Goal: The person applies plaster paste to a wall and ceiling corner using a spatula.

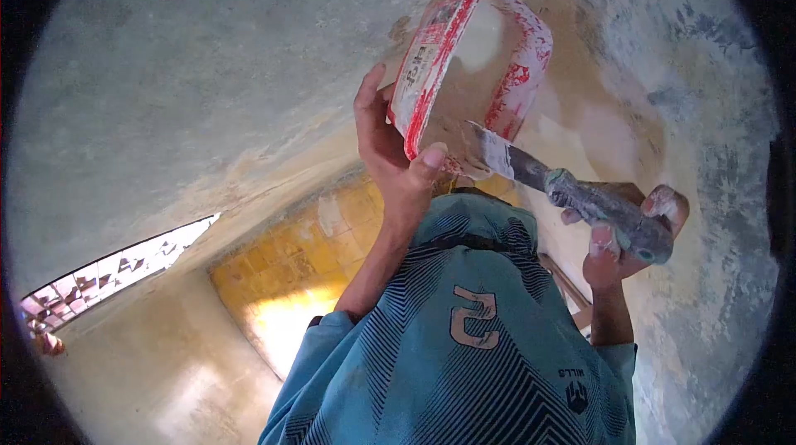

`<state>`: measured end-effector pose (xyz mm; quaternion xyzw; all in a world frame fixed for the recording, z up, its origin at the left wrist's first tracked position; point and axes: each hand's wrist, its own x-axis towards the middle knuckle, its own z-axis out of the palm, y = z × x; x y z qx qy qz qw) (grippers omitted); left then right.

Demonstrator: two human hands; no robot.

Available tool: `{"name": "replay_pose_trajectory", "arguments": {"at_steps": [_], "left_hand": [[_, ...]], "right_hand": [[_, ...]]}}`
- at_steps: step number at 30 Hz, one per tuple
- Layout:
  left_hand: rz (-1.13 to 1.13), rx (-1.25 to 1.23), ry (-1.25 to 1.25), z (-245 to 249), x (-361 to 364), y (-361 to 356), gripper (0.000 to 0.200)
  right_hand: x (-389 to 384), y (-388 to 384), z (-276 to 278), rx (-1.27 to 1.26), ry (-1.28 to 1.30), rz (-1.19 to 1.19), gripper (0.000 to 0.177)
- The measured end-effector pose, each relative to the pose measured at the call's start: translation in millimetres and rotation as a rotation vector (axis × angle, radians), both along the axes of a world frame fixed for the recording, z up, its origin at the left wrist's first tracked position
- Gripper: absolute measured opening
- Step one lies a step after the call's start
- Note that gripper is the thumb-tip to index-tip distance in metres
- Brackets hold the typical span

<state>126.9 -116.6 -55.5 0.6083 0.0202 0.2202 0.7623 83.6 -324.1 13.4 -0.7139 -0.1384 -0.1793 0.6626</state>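
A blue patterned shirt point(423, 345) lies nearest; beyond it, the left hand point(396, 151) grips a red-rimmed tub point(421, 64), while the right hand point(613, 258) clasps a scraper point(568, 192), blade overlapping the tub's mouth.

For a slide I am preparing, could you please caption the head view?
A left hand holds a red-rimmed tub while the right hand grips a scraper, its blade at the tub's opening.
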Motion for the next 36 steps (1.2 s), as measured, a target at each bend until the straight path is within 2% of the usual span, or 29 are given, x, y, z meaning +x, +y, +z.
{"name": "replay_pose_trajectory", "arguments": {"at_steps": [4, 8, 9, 12, 15, 21, 24, 27, 36], "left_hand": [[0.041, 0.007, -0.011, -3, 1, -2, 0.102], [0.07, 0.014, 0.001, -2, -1, -4, 0.101], [0.093, 0.018, -0.014, -3, -1, -4, 0.101], [0.138, 0.028, -0.04, -6, 0, -6, 0.099], [0.155, 0.042, -0.04, -8, -2, -6, 0.097], [0.196, 0.137, -0.067, -15, -2, -10, 0.099], [0.188, 0.146, -0.06, -14, -3, -10, 0.1], [0.179, 0.141, -0.04, -15, -3, -9, 0.101], [0.135, 0.16, -0.007, -16, -3, -8, 0.092]], "right_hand": [[-7, 1, -1, -0.193, -0.067, -0.013, 0.043], [-16, 3, 15, -0.235, 0.044, 0.055, 0.038], [-16, 9, 12, -0.117, 0.033, 0.025, 0.034], [-20, 14, 10, -0.034, 0.086, 0.006, 0.036], [-24, 26, 8, -0.009, 0.15, -0.086, 0.036], [-24, 25, 0, -0.1, 0.247, -0.089, 0.03], [-19, 36, -1, 0.128, 0.356, -0.126, 0.028], [-17, 36, -6, 0.18, 0.337, -0.124, 0.026], [-9, 32, -11, 0.355, 0.521, -0.21, 0.021]]}}
